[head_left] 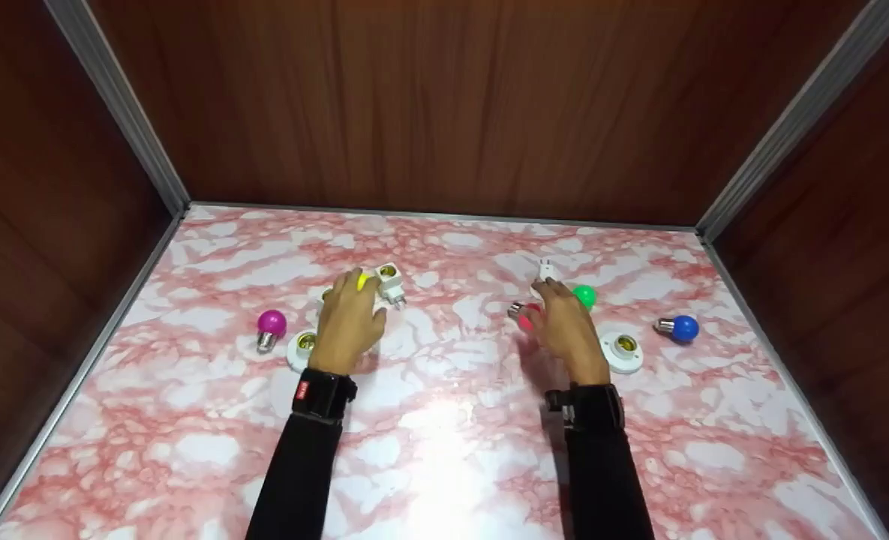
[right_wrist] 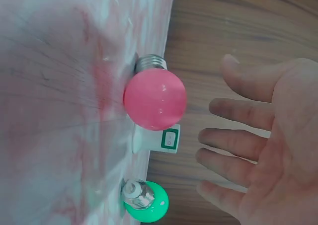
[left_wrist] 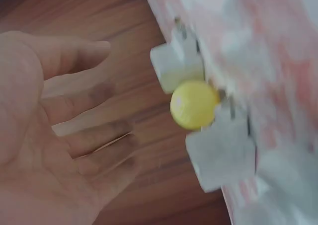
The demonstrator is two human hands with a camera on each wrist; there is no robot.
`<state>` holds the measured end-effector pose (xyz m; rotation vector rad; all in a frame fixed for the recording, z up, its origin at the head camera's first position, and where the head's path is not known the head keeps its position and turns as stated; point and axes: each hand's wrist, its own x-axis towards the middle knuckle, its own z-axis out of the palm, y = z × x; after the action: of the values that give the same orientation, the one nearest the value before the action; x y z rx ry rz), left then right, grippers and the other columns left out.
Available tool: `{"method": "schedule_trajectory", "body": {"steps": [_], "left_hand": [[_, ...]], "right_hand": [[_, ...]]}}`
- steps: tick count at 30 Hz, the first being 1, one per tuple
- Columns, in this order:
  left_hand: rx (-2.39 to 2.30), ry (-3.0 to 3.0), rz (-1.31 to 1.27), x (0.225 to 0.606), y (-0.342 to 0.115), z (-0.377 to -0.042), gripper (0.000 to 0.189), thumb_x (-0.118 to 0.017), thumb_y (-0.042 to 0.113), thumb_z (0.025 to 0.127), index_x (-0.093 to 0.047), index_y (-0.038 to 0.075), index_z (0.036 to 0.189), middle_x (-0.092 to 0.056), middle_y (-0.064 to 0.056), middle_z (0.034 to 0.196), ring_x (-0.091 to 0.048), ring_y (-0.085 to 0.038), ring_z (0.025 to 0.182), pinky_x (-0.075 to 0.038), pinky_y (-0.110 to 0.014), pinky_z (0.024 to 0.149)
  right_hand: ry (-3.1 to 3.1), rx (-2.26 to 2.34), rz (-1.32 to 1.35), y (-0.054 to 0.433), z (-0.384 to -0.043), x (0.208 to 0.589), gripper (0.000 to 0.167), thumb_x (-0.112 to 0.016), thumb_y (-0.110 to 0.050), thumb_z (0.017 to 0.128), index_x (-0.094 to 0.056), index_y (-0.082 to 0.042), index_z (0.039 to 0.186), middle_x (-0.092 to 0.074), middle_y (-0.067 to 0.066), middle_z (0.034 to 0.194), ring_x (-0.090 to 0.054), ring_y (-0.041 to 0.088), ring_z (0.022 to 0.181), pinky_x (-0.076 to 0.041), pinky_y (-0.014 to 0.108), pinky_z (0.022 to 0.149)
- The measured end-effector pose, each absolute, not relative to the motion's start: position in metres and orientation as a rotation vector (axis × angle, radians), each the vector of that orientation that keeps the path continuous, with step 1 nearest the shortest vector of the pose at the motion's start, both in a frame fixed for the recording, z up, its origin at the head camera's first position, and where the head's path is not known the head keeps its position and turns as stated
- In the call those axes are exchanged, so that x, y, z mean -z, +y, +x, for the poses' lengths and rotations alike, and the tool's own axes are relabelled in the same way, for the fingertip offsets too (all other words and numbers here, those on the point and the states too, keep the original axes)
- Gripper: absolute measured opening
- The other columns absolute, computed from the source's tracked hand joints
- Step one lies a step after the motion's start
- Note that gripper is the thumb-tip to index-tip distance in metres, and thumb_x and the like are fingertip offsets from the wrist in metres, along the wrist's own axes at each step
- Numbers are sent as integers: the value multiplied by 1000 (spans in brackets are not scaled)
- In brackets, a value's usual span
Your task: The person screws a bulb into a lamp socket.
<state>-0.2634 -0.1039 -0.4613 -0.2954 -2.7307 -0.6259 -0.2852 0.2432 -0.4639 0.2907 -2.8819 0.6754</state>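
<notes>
My left hand hovers over a yellow light bulb, its fingers loosely spread and apart from it in the left wrist view. Beside that bulb stand two white plug-in bulb sockets, the nearer-framed socket and the other socket. On the right, my right hand reaches above a pinkish-red bulb lying on its side, fingers extended and holding nothing. Behind that bulb is a white plug-in socket with a green-framed switch. A green bulb lies close by.
A magenta bulb and a round white socket base are at the left. Another round base and a blue bulb lie at the right. Brown wood-grain panels border the pink marbled tabletop on three sides.
</notes>
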Motion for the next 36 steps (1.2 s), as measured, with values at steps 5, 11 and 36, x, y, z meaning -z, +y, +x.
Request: {"method": "schedule_trajectory", "body": {"steps": [5,11,36], "left_hand": [[734,-2819,-189,450,-124,-261,46,-77,14,91,-67,-2,133,-60,-28,142,-56,-46,133,-54,-58,112],[765,-3011,-21,438,-145,-255,58,-82,19,86,-63,-2,137,-57,-30,143,-52,-48,135,-51,-61,114],[437,-3458,343,454,-158,-252,99,-89,20,73,-37,-12,151,-43,-44,148,-48,-60,136,-50,-68,111]], "right_hand": [[-2855,-676,292,241,-288,468,48,-72,-21,100,-63,0,143,-60,27,151,-60,47,138,-53,59,114],[-2852,-658,274,241,-289,469,47,-76,-21,97,-65,-1,138,-65,29,135,-68,49,118,-58,59,100],[-2951,-715,239,246,-295,488,43,-74,-21,98,-65,0,134,-71,28,124,-70,45,115,-58,59,98]]}}
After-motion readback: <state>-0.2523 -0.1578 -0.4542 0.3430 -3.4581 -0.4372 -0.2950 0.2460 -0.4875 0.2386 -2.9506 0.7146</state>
